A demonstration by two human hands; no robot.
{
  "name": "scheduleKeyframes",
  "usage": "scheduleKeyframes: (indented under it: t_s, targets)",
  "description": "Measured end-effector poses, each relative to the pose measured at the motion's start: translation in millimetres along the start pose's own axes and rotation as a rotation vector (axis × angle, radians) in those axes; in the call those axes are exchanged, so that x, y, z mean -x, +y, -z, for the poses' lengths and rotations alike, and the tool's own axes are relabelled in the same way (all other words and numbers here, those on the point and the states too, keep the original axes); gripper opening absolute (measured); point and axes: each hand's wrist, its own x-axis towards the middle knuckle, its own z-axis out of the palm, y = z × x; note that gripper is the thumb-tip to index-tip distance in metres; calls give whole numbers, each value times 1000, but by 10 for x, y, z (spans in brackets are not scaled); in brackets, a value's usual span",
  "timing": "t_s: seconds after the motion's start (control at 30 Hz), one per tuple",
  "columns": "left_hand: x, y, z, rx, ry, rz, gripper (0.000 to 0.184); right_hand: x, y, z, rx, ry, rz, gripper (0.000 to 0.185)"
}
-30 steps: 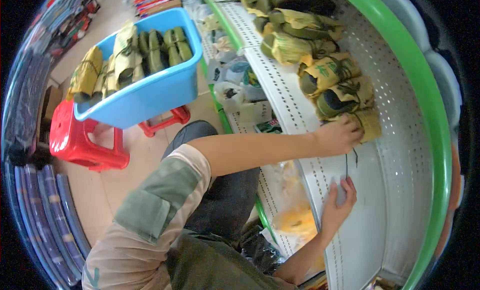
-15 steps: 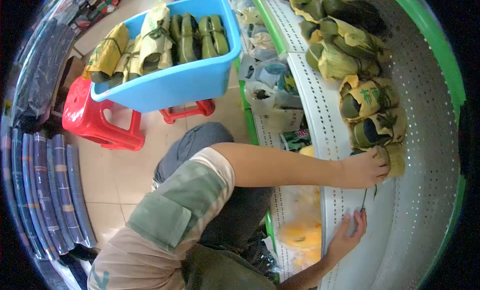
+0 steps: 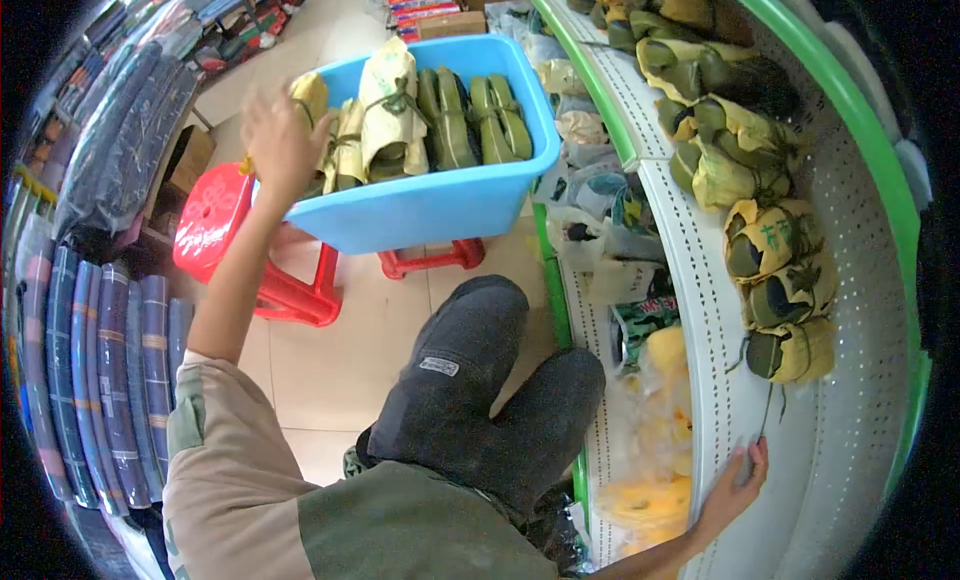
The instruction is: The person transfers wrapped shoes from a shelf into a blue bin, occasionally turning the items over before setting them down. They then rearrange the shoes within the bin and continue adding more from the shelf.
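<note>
My left hand [image 3: 275,145], slightly blurred, is over the left end of the blue plastic tub [image 3: 420,215], fingers spread and apparently empty. Close beside it is a yellow-paper-wrapped bundle [image 3: 310,95]. The tub also holds a pale paper-wrapped bundle [image 3: 388,110] and dark green folded bundles [image 3: 448,120], tied round the middle. On the perforated metal shelf, my right hand [image 3: 738,485] pinches the end of a thin dark cord [image 3: 768,412]. That cord runs up to the nearest paper-wrapped green roll [image 3: 800,352], which lies at the end of a row of similar rolls.
Red plastic stools [image 3: 215,225] stand under the tub. A lower shelf holds plastic-bagged goods [image 3: 600,225] and yellow items [image 3: 650,505]. Rolled plaid fabrics [image 3: 120,380] stand at the left. A green rail [image 3: 880,160] edges the shelf unit.
My left hand has left the end roll on the shelf and swung left to the tub. My right hand stays low on the shelf with the cord. The view has shifted left.
</note>
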Motion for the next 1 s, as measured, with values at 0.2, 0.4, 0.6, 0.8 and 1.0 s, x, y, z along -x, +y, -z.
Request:
scheduleKeyframes:
  t_s: [0.2,0.4,0.6,0.8,1.0]
  targets:
    - [277,-844,-483,241,-569,307,93,51,-56,-6,-14,37,33,30]
    - [372,-825,-463,337,-149,218,80,79,-103,15,-65,54,37,28]
    - [214,-664,262,562,107,-76,74,83,-85,19,-293,229,15,25]
    - [462,246,1171,828,143,-268,70,208,-997,-29,-803,43,-113,15]
    - [1158,1604,1955,1260,-299,-755,72,394,-2072,-335,-1635,-151,43,78]
